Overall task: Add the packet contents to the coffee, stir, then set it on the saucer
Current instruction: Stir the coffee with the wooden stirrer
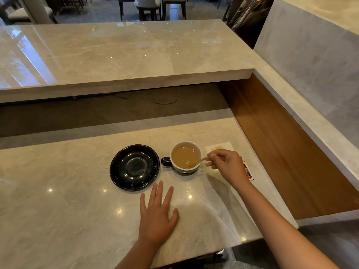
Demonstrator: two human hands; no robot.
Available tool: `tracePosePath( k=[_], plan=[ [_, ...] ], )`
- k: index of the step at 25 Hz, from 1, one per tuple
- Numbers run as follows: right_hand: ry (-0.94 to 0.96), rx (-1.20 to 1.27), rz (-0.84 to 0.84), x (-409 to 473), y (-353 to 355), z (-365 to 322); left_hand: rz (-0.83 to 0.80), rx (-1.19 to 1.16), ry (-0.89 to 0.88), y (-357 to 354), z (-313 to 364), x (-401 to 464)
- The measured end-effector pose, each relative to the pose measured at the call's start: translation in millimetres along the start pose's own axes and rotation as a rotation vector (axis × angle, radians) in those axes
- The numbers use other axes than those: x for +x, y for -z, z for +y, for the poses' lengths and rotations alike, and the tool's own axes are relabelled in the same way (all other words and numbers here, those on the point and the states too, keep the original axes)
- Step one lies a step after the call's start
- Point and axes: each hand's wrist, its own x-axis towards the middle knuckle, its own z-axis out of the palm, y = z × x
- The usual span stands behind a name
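— Where's the coffee?

— In the cup on the counter, just right of the black saucer, handle toward it. My right hand pinches a wooden stirrer dipped in.

— Your left hand?

— Flat, fingers spread, holding nothing.

— Any writing?

— The packet behind my wrist has print too small to read; a stained napkin lies beyond.

This looks like a café or a hotel lounge. A long, shiny stone desk has a higher counter behind it, like a bar. Past the counter stand chairs on a glossy floor. A cup of milky coffee sits beside a black saucer.
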Motion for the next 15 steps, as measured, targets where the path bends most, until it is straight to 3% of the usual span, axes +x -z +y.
tracePosePath(
  k=[4,8,15],
  plan=[
    [-0.113,0.241,0.047,-5,-16,1,-0.003,0.023,-0.001,-1,-1,1],
    [-0.109,0.343,0.159,-9,-32,3,-0.005,0.023,0.006,-1,-1,0],
    [0.102,0.039,0.274,-10,-30,1,0.005,0.015,-0.003,0,0,0]
  ],
)
